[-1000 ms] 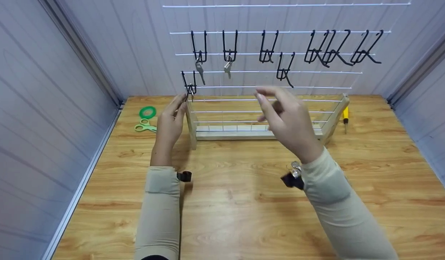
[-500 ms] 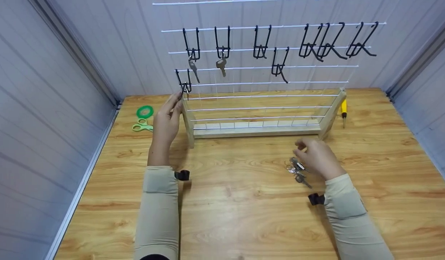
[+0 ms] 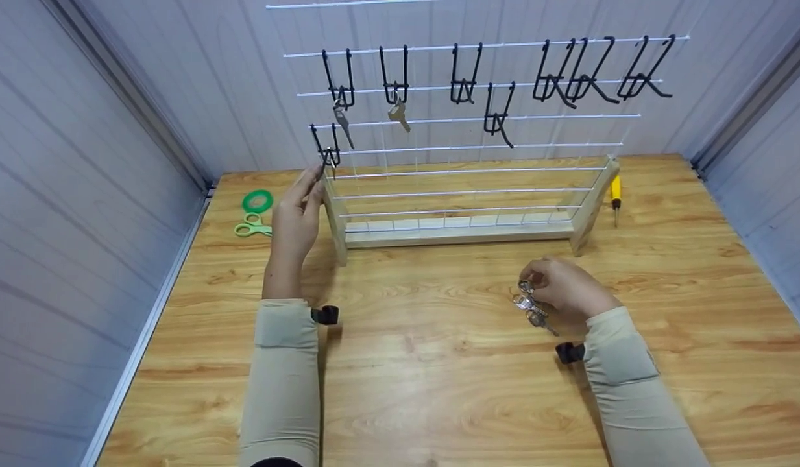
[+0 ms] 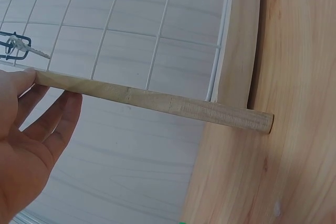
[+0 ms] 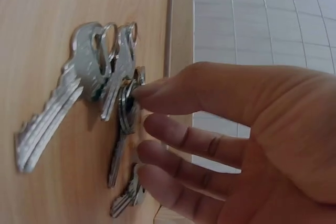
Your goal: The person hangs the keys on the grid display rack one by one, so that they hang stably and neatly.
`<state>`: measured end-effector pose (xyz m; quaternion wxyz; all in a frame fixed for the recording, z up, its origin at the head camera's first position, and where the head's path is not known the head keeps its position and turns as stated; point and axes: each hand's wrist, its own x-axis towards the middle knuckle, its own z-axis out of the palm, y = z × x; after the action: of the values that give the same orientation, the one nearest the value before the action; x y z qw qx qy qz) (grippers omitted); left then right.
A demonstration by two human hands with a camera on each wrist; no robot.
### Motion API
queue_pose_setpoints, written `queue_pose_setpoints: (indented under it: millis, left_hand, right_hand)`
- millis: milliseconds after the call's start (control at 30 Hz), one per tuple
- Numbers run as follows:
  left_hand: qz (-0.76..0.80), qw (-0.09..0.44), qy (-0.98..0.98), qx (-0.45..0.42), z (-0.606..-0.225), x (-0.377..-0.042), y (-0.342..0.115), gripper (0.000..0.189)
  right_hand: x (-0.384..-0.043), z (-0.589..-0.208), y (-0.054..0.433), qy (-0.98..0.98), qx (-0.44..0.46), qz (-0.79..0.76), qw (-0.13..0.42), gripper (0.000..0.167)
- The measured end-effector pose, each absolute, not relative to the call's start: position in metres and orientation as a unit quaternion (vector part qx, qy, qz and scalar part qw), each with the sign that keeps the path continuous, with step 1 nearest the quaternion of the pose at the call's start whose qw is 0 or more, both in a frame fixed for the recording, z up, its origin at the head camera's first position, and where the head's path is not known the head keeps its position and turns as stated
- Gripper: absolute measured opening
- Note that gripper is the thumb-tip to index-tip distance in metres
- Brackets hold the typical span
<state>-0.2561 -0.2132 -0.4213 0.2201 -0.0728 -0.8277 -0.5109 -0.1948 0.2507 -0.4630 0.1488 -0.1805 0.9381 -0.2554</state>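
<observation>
My left hand (image 3: 296, 217) grips the wooden side post (image 4: 157, 102) of a white wire rack (image 3: 464, 170), thumb on one face and fingers on the other. Beside that hand a key (image 4: 31, 47) hangs from a black hook (image 3: 326, 150). My right hand (image 3: 568, 285) is down at a small group of keys (image 3: 536, 318) with rings on the wooden table. Seen from the right wrist, its thumb tip is right at one ringed key (image 5: 126, 111). The other fingers are loosely bent, with a gap between them and the thumb. A larger key (image 5: 86, 66) lies nearer the camera.
Several black double hooks (image 3: 497, 117) hang on the rack, two at upper left bearing keys (image 3: 341, 120). Green tape (image 3: 257, 201) and green-handled scissors (image 3: 252, 225) lie left of the rack. A yellow screwdriver (image 3: 616, 194) lies to its right. Panel walls (image 3: 82, 194) enclose the table.
My right hand has come down from in front of the rack to the keys on the table and moved in against them. My left hand has kept its hold on the post. The head view has shifted slightly.
</observation>
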Motion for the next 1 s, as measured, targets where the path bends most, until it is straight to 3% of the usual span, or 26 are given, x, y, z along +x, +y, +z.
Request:
queue_pose_setpoints:
  millis: [267, 600, 1000]
  left_hand:
    - [-0.512, 0.225, -0.825, -0.077, -0.421, -0.256, -0.213, 0.041]
    - [-0.512, 0.221, -0.827, -0.071, -0.422, -0.257, -0.212, 0.042]
    - [-0.504, 0.222, -0.831, -0.074, -0.421, -0.256, -0.212, 0.043]
  right_hand:
    - [-0.196, -0.469, 0.25, 0.936, -0.184, -0.26, 0.151, 0.025]
    - [-0.197, -0.475, 0.247, 0.931, -0.125, -0.297, 0.169, 0.02]
    - [-0.198, -0.476, 0.243, 0.942, -0.132, -0.282, 0.123, 0.014]
